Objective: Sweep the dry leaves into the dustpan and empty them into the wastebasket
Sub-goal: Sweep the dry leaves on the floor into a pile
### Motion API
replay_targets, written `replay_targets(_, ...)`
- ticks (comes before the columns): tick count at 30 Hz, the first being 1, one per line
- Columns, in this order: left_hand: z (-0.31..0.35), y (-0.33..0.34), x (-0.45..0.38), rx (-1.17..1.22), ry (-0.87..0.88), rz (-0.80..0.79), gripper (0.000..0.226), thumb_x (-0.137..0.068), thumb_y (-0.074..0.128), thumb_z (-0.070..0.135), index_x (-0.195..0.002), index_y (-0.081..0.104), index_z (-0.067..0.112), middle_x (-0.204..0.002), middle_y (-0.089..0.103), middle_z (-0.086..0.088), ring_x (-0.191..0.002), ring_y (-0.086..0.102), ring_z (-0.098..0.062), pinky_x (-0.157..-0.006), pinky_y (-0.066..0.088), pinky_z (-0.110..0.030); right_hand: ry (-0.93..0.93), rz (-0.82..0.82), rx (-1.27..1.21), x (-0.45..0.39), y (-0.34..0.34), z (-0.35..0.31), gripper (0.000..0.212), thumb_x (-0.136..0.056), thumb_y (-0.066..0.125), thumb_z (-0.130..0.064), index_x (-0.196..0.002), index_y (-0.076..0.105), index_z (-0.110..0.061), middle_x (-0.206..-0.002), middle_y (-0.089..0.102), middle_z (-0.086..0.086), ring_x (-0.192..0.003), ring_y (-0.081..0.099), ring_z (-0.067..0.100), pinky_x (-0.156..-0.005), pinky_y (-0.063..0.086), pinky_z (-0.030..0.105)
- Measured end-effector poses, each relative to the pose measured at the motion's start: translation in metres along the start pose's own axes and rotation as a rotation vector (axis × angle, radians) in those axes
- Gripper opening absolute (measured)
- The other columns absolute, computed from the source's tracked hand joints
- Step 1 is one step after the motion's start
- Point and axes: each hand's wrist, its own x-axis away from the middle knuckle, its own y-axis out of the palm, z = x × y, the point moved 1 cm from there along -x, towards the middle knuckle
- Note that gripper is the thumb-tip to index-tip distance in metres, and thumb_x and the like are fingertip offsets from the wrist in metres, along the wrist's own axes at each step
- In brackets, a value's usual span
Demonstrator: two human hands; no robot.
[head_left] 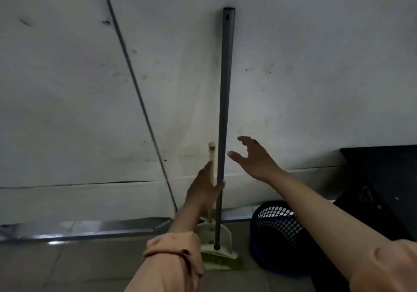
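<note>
Cream plastic and dark metal meet in the left hand [206,187], which grips the dustpan handle [211,156] and the broom pole [225,102] together, both standing upright against the wall [316,66]. The right hand [252,156] hovers just beside the pole, fingers spread, holding nothing. This looks like the fetching step, or possibly putting the tools away; no dry leaves are visible to settle it. The next move probably calls for the right hand to close on the pole so the tools can be separated. The cream dustpan [222,235] stands on the floor [67,269]; its contents cannot be seen. The dark mesh wastebasket [275,231] sits near it, to the right, with nothing discernible inside.
</note>
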Motion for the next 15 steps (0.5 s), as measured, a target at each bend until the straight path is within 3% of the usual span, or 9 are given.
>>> replay_targets(4, 0.010, 0.007, -0.035, 0.032, -0.010, 0.028, 0.076, -0.088, 0.055, 0.041, -0.148, 0.007, 0.033, -0.155, 0.025, -0.001, -0.135, 0.037, -0.024, -0.102, 0.035, -0.034, -0.088, 0.056, -0.053, -0.036, -0.007, -0.019, 0.069, -0.085, 0.053, -0.048, -0.142, 0.018, -0.029, -0.149, 0.030, 0.002, -0.132, 0.037, 0.023, -0.107, 0.034, 0.041)
replay_targets(9, 0.017, 0.020, -0.075, 0.084, -0.048, 0.077, 0.071, -0.090, 0.054, 0.035, -0.148, 0.014, 0.022, -0.146, 0.039, -0.006, -0.125, 0.048, -0.025, -0.097, 0.043, -0.032, -0.173, 0.071, -0.157, -0.080, -0.010, -0.029, 0.063, -0.088, 0.053, -0.041, -0.140, 0.022, -0.023, -0.142, 0.041, 0.004, -0.125, 0.043, 0.021, -0.100, 0.040, 0.036)
replay_targets(12, 0.013, 0.031, -0.092, 0.089, -0.148, 0.085, 0.056, -0.092, 0.052, 0.034, -0.139, 0.030, 0.012, -0.118, 0.062, -0.011, -0.098, 0.063, -0.024, -0.075, 0.050, -0.026, -0.218, 0.030, -0.148, -0.097, -0.006, -0.028, 0.044, -0.090, 0.051, -0.035, -0.126, 0.037, -0.014, -0.114, 0.057, 0.008, -0.105, 0.057, 0.024, -0.087, 0.051, 0.038)
replay_targets(15, 0.006, 0.042, -0.104, 0.167, -0.219, 0.134, 0.036, -0.095, 0.049, 0.033, -0.122, 0.047, 0.010, -0.078, 0.061, -0.006, -0.062, 0.057, -0.014, -0.052, 0.041, -0.018, -0.258, 0.019, -0.177, -0.103, 0.001, -0.023, 0.028, -0.091, 0.049, -0.035, -0.107, 0.041, -0.013, -0.081, 0.056, 0.003, -0.072, 0.058, 0.020, -0.069, 0.055, 0.041)
